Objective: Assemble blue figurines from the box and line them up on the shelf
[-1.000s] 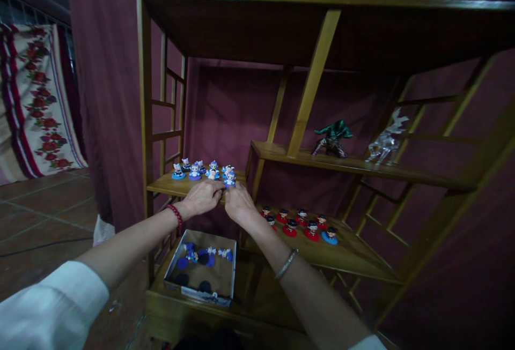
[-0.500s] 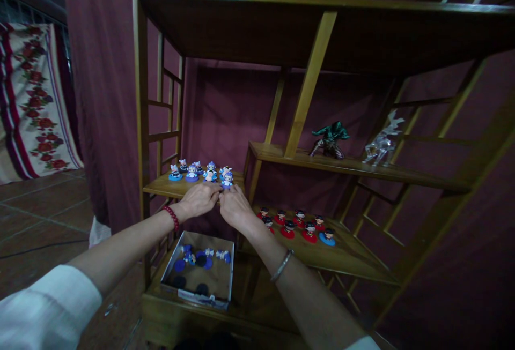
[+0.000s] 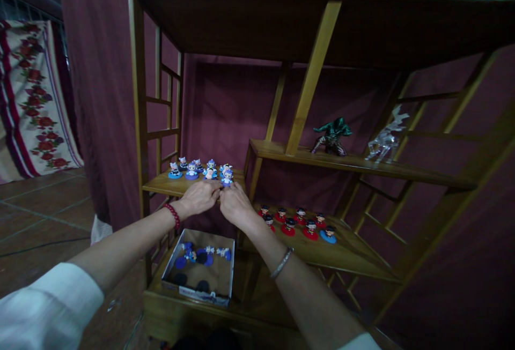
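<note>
Both hands meet at the front edge of a small wooden shelf (image 3: 164, 185). My left hand (image 3: 200, 198) has a red bead bracelet at the wrist and curls its fingers inward toward the other hand. My right hand (image 3: 234, 205), with a metal bangle on the forearm, has its fingertips pinched beside the nearest small figurine (image 3: 227, 177). What the fingers hold is hidden. Several small blue-based figurines (image 3: 192, 169) stand in a cluster just behind the hands.
A cardboard box (image 3: 201, 267) with more blue figurines and dark discs sits on the bottom ledge. Several red-based figurines (image 3: 298, 223) stand on a lower shelf to the right. A green figure (image 3: 332, 136) and a clear figure (image 3: 386, 139) occupy a higher shelf. A floral cloth (image 3: 28, 98) hangs at left.
Both hands have stayed together at the shelf edge, shifting only slightly left and up as the view moved.
</note>
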### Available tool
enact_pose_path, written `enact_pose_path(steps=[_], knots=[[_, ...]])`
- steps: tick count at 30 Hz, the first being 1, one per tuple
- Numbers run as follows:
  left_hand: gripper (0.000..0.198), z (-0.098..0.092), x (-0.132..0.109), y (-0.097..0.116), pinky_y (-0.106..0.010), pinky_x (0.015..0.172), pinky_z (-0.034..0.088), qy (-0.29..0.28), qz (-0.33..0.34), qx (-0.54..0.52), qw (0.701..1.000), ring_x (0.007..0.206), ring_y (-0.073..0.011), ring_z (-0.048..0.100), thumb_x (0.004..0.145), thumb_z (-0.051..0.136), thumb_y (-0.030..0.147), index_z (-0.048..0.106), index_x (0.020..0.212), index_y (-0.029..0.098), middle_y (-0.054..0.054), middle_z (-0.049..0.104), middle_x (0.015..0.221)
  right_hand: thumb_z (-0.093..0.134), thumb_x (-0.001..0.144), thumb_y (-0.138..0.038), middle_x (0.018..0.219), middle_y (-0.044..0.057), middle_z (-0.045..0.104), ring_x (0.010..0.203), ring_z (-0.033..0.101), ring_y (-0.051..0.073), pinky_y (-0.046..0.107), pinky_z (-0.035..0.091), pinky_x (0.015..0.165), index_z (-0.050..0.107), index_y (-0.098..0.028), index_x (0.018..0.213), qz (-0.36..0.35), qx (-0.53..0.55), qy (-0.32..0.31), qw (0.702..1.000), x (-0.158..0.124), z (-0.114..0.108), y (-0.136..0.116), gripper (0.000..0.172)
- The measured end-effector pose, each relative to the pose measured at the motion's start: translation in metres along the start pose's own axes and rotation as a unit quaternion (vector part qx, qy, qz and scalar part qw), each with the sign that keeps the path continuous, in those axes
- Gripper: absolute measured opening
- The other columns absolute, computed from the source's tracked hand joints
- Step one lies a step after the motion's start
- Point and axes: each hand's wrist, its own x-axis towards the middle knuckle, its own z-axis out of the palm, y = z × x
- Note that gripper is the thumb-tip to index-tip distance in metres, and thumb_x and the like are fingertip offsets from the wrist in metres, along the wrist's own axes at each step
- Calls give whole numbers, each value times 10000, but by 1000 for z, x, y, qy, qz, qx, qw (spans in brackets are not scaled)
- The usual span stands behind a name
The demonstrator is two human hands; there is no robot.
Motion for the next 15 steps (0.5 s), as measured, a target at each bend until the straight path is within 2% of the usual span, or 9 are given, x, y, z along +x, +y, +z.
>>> enact_pose_path(steps=[15], knots=[[360,-5,-1,-1,-307,913,417,-25,-3,8,1000,1030,-194,567,812,357,182,616,1061,160,-73,635,1092,292,858,-142,1047,189,624,1071,497,221,316,255,975,618,-16,1013,10,-7,22,1000,-2,-1,-3,382]])
